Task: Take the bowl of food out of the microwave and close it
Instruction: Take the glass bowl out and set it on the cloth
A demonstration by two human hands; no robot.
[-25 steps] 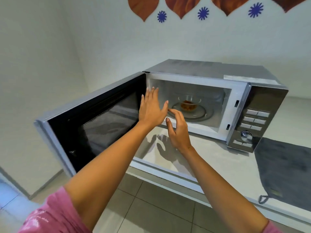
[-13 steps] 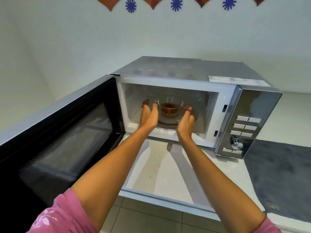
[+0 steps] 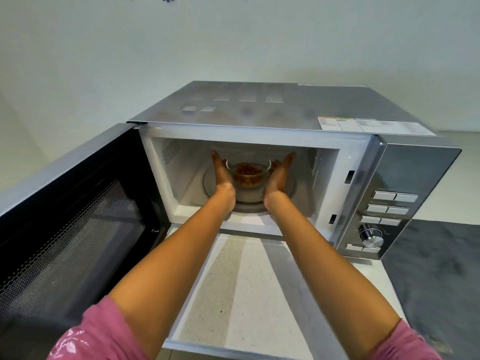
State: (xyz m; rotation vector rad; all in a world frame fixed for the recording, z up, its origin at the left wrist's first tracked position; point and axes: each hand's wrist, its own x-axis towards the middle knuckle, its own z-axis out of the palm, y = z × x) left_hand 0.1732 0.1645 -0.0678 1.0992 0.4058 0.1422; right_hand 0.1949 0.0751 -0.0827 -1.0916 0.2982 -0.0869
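A clear glass bowl (image 3: pixel 248 172) with brown food stands on the glass turntable (image 3: pixel 291 189) inside the silver microwave (image 3: pixel 272 105). Both my hands are inside the cavity. My left hand (image 3: pixel 222 175) lies flat against the bowl's left side, fingers pointing to the back. On the bowl's right side my right hand (image 3: pixel 279 175) is pressed, palm inward. The bowl still rests on the turntable between the two palms. The microwave door (image 3: pixel 78 203) is swung wide open to the left.
The control panel (image 3: pixel 389 203) with buttons and a dial is on the microwave's right. A dark grey mat (image 3: pixel 436 268) lies on the white speckled counter (image 3: pixel 233 281) to the right. The counter's front edge is just below my arms; a white wall stands behind.
Both hands went from in front of the opening into the cavity and now press the bowl's two sides. The view has moved closer and lower.
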